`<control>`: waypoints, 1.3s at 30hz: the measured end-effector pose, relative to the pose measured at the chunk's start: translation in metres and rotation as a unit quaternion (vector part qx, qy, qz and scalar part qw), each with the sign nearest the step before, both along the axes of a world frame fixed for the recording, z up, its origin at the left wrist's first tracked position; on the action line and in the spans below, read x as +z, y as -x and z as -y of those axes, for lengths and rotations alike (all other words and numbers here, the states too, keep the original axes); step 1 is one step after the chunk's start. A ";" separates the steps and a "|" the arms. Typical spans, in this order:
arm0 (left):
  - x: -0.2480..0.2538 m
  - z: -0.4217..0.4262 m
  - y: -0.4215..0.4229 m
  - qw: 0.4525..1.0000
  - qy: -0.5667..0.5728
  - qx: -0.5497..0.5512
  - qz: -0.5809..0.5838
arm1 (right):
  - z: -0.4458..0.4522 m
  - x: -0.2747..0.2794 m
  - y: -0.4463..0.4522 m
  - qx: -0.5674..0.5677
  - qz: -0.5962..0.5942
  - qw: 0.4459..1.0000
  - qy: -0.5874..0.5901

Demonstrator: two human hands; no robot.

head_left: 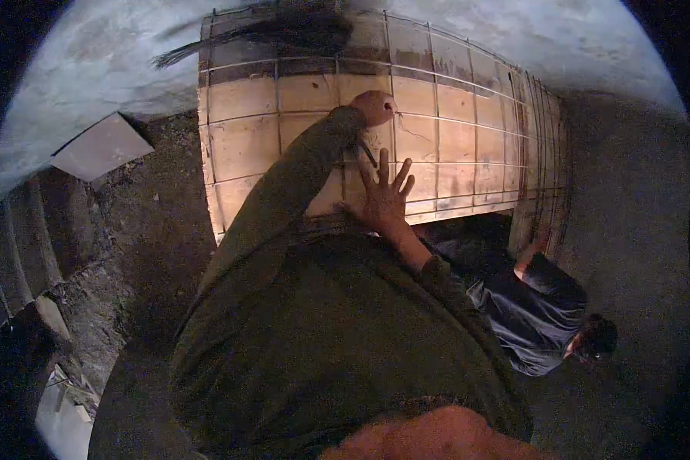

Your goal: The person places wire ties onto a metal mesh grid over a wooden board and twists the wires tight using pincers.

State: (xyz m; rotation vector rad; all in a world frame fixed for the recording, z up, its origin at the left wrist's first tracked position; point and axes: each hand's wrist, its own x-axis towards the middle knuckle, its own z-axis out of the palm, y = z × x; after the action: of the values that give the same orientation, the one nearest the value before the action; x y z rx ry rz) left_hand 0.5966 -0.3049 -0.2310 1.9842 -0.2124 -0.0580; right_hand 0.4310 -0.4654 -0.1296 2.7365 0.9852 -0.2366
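My left hand is closed in a fist over the wire grid, above a pale wooden board. A thin dark rod-like piece shows just below this fist; whether the fist grips it is unclear. Lower and slightly to the right, my right hand lies over the grid near the board's close edge, with its fingers spread and nothing seen in it. The left sleeve crosses the board and hides part of the grid.
A bundle of thin dark wires lies across the board's far end. At the right, another person in a dark shirt reaches an arm to the frame's edge. A pale flat sheet lies on the left, beside rough dark ground.
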 end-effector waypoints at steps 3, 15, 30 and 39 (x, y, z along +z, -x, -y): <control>-0.001 0.001 0.000 1.000 -0.014 0.009 0.004 | -0.002 0.005 -0.001 -0.026 -0.036 0.999 -0.009; 0.126 0.038 0.117 0.975 -0.091 -0.198 -0.039 | 0.001 0.034 0.013 -0.017 -0.219 0.968 -0.121; 0.182 0.025 0.253 0.856 0.341 -0.234 -0.309 | 0.021 0.113 0.034 0.117 -0.525 0.770 -0.344; 0.223 0.015 0.249 0.902 0.076 -0.283 -0.318 | 0.022 0.116 0.038 0.147 -0.534 0.750 -0.361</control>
State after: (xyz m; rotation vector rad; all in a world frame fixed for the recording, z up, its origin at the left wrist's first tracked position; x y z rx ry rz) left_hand 0.3471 -0.3201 -0.0080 1.5910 -0.3441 -1.0169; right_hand 0.3932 -0.4872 -0.0137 2.8571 2.1093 -1.8568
